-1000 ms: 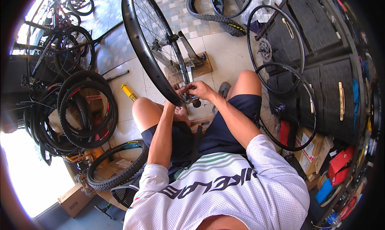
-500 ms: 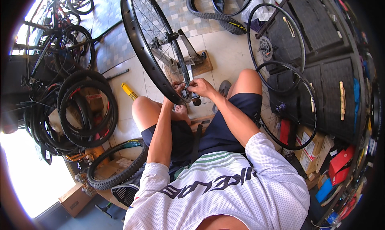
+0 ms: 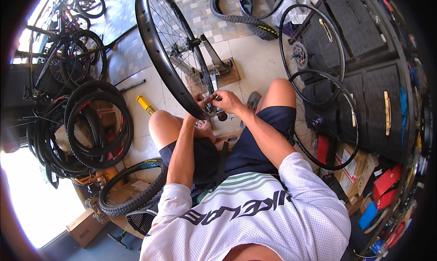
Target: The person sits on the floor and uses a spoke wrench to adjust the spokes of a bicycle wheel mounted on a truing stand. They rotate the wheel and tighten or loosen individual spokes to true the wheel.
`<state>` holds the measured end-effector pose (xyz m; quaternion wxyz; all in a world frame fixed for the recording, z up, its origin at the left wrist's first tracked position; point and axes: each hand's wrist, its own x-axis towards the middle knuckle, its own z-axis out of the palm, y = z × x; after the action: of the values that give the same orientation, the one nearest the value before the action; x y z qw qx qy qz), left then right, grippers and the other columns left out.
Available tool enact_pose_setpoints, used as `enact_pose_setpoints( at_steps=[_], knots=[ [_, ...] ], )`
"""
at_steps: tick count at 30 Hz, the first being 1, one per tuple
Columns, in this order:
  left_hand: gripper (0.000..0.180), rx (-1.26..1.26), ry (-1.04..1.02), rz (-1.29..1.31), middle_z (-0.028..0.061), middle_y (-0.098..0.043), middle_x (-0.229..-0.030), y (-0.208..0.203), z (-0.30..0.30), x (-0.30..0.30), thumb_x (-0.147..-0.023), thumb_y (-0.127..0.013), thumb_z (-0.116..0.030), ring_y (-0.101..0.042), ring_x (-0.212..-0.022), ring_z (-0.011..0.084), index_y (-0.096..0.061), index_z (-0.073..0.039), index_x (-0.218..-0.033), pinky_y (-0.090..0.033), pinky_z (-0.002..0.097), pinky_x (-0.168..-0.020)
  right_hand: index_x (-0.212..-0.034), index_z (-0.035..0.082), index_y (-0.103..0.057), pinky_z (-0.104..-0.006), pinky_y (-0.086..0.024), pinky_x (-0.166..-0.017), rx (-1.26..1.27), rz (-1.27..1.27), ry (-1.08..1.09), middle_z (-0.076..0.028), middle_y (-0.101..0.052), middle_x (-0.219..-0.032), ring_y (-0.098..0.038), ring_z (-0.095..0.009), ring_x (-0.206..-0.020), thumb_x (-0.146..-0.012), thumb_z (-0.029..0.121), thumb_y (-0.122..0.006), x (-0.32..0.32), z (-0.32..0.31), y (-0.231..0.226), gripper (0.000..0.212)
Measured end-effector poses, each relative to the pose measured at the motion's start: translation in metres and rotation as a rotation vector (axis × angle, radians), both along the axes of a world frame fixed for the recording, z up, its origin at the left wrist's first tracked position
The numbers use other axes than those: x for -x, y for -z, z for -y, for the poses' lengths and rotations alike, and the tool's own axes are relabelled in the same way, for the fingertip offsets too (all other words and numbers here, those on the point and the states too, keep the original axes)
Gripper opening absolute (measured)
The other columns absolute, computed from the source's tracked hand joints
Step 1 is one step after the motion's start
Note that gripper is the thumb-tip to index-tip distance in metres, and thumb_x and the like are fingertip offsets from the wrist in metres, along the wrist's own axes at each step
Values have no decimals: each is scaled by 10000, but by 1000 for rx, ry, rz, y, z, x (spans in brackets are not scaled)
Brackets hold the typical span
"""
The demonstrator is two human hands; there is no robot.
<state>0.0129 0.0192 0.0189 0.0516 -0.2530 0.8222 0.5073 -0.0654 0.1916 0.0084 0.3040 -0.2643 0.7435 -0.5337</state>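
A black bicycle wheel (image 3: 157, 56) with thin spokes stands upright in a metal truing stand (image 3: 207, 65) on a wooden base on the tiled floor. My right hand (image 3: 226, 101) grips a small tool or spoke nipple at the rim's lowest part. My left hand (image 3: 200, 105) meets it there from the left, fingers pinched on the rim; most of that hand is hidden behind the wheel's rim. I sit with bare knees on either side.
Stacked black tyres (image 3: 98, 124) lie at my left, one tyre (image 3: 132, 192) near my hip. A yellow tool (image 3: 146, 105) lies on the floor. Bare rims (image 3: 318, 120) lean on dark drawers at the right, with cardboard boxes (image 3: 350, 167) below. Bicycles (image 3: 59, 47) stand at far left.
Both hands stay at the bottom of the rim with slight finger shifts. The wheel looks a little closer and turned slightly.
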Motion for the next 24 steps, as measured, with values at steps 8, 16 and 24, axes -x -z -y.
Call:
enact_pose_setpoints(
  at_steps=[8,16,24],
  knots=[
    [533,-12,-142,-88,3,-528,-570,8,-3,3,-792,-767,-493,-445,-559,73,-581,-20,-633,-350,288,-504,-951,-38,-669,-304,-504,-666,55,17,44,-116,-695,-798,-637,-142,-720,-822,199,-687,0,0,7,270],
    [459,-267,-100,38,-5,-596,-684,12,3,6,-819,-752,-465,-501,-600,93,-695,-11,-862,-386,259,-534,-919,-32,-670,-288,-493,-660,-19,41,0,-81,-689,-779,-618,-128,-708,-812,240,-728,3,-8,-4,298],
    [520,-297,3,10,11,-587,-656,3,5,-3,-776,-768,-525,-525,-622,101,-665,-16,-801,-397,298,-537,-951,-5,-668,-295,-505,-691,73,56,-27,-100,-713,-826,-650,-140,-741,-818,217,-706,-1,-2,-14,261]
  ],
)
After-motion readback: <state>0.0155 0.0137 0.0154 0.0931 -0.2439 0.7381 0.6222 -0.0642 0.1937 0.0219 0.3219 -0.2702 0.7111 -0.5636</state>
